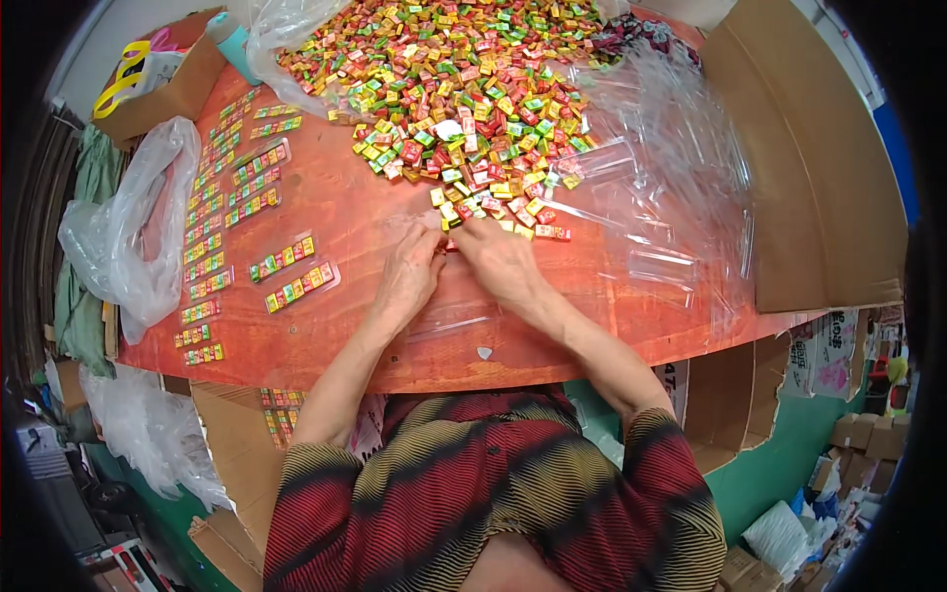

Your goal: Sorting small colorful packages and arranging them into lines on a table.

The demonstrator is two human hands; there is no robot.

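Red-stained wood formed the broad table (266, 340), its near edge bowed by the wide lens, above a green floor (750, 483). Across the far half lay a mound of small boxes (464, 69), mixed red, yellow, green and orange, narrowing toward the wearer.

At the near tip of the mound, the left hand (412, 264) and the right hand (501, 259) met almost fingertip to fingertip, fingers bent inward. A small red piece (452, 245) showed between them; because the fingertips were partly hidden, it could not be told whether either hand grasped it.

Left of the mound, short multicoloured strips (204, 259) of similar boxes stood in a long column; two further strips in clear trays (301, 286) lay to its near left. Farther left of the mound sagged a clear plastic bag (138, 237), and beyond the mound's far left side stood an open carton (187, 99) beside a turquoise container (233, 46). Right of the mound, clear plastic packaging (661, 266) was scattered, with a tall cardboard panel (829, 158) farther to the right.
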